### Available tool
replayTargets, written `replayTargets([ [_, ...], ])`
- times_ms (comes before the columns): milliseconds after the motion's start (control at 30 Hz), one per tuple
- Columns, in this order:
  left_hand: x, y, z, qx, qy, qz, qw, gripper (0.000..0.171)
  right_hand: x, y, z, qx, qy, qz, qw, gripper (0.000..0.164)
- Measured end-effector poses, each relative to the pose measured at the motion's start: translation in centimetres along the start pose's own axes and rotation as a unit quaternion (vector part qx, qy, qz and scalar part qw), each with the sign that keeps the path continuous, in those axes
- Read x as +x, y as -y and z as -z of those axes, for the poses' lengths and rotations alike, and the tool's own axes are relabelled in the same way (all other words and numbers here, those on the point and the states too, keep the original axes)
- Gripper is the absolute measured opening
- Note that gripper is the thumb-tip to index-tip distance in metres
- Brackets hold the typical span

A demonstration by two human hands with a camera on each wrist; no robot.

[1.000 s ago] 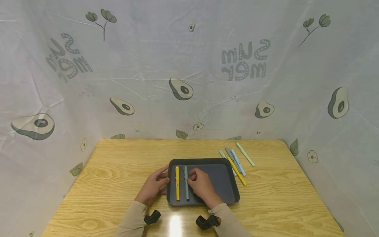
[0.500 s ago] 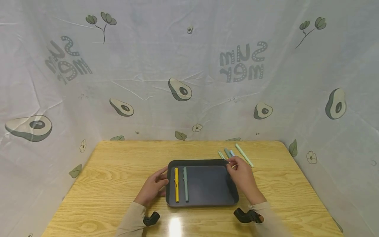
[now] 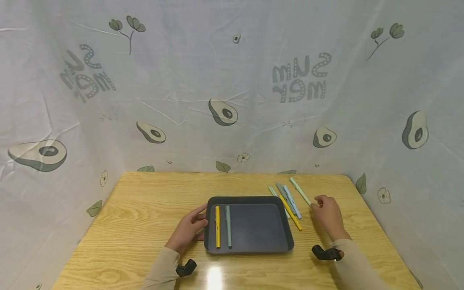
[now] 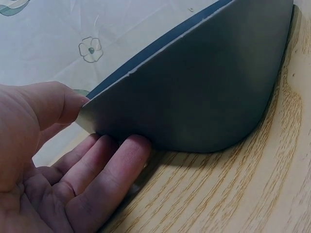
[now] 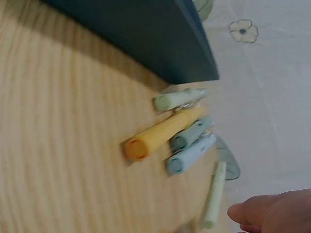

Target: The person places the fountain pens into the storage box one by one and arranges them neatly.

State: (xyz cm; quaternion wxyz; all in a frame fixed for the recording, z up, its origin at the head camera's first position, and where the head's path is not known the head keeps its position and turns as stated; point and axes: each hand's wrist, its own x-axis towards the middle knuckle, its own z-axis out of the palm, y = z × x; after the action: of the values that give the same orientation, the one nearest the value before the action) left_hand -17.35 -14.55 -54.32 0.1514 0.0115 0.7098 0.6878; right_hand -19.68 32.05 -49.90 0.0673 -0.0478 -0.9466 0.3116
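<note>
My left hand (image 3: 186, 229) holds the left side of a dark grey tray (image 3: 259, 227). In the left wrist view the thumb (image 4: 63, 102) is at the rim and the fingertips (image 4: 136, 145) press the outer wall low down. Inside the tray a yellow pen (image 3: 217, 229) and a grey-green pen (image 3: 228, 229) lie side by side, upright in the view. My right hand (image 3: 328, 215) is right of the tray, fingertips close to the near end of a pale green pen (image 3: 299, 190). In the right wrist view a gap shows between the thumb (image 5: 243, 212) and that pen.
Beside the tray's right edge lies a cluster: another yellow pen (image 3: 291, 212), a light blue pen (image 3: 292, 201), a second grey-green pen (image 3: 280, 188) and a partly covered pale green pen (image 3: 272, 190). A patterned white curtain (image 3: 188, 141) closes off the wooden table's (image 3: 152, 197) back and sides.
My right hand has left the grey-green pen in the tray and moved right, over the pen cluster, to the single pale green pen. My left hand has stayed at the tray.
</note>
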Motion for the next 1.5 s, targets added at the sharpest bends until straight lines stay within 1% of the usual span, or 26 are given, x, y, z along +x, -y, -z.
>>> replayTargets([
  [67, -0.1, 0.0, 0.0, 0.0, 0.0, 0.0, 1.0, 0.059, 0.0, -0.7, -0.3, 0.009, 0.011, -0.008, 1.0, 0.041],
  [167, -0.1, 0.0, 0.0, -0.001, -0.002, 0.003, 1.0, 0.06, 0.2, -1.2, -0.7, 0.02, 0.017, -0.012, 1.0, 0.042],
  [400, 0.0, -0.1, -0.2, -0.005, 0.001, -0.001, 1.0, 0.06, 0.8, -1.0, -1.4, 0.018, 0.009, -0.02, 1.0, 0.039],
  [567, -0.1, -0.1, -0.1, -0.006, 0.003, -0.002, 1.0, 0.06, 0.9, -0.8, -1.6, 0.014, 0.005, -0.017, 1.0, 0.034],
  [800, -0.1, 0.0, -0.1, -0.003, 0.003, 0.002, 1.0, 0.06, 0.9, -1.1, -2.0, -0.009, -0.006, -0.017, 1.0, 0.02],
  [933, 0.0, 0.0, 0.0, 0.0, 0.0, 0.005, 1.0, 0.06, 0.8, -1.2, -2.1, -0.012, -0.013, -0.02, 1.0, 0.018],
  [1167, 0.0, -0.1, -0.1, 0.006, -0.005, 0.0, 1.0, 0.06, 0.0, -1.0, -1.8, -0.025, -0.003, -0.013, 1.0, 0.02],
  [1400, -0.1, 0.0, -0.2, 0.028, -0.016, 0.003, 0.9995, 0.06, -1.3, -1.0, -1.5, -0.03, -0.002, -0.021, 0.999, 0.021],
  [1500, -0.1, 0.1, -0.2, 0.026, -0.016, 0.003, 0.9995, 0.059, -1.7, -1.1, -1.4, -0.026, -0.002, -0.025, 0.999, 0.021],
])
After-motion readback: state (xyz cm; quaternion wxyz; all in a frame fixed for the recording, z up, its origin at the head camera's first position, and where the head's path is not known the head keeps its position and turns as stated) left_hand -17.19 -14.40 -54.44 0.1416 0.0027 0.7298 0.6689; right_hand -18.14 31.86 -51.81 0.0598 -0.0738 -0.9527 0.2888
